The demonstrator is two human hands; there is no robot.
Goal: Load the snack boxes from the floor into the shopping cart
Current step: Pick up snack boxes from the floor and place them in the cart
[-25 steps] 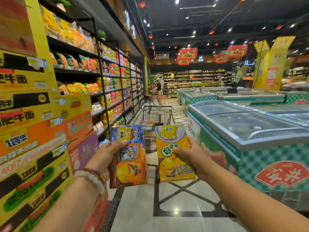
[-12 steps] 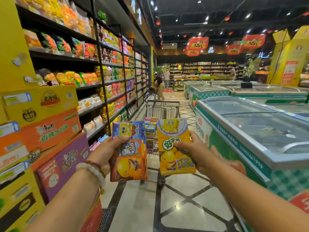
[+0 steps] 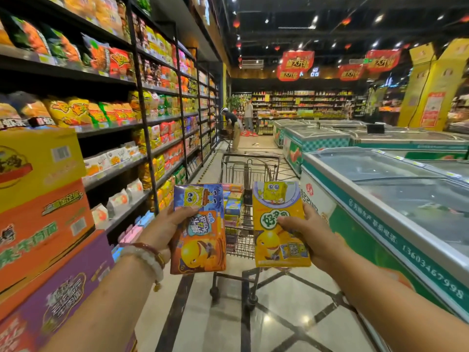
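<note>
Supermarket aisle tiles run toward the shopping cart (image 3: pixel 247 199) at frame centre. Left hand (image 3: pixel 166 228) grips a blue-orange snack box (image 3: pixel 199 228), right hand (image 3: pixel 308 233) a yellow snack box (image 3: pixel 278 224); releasing short of the basket would probably drop them.

Two boxes (image 3: pixel 199 229) (image 3: pixel 279 224) are side by side before the cart (image 3: pixel 250 174); shelves (image 3: pixel 157 118) left, freezers (image 3: pixel 380 189) right.
</note>
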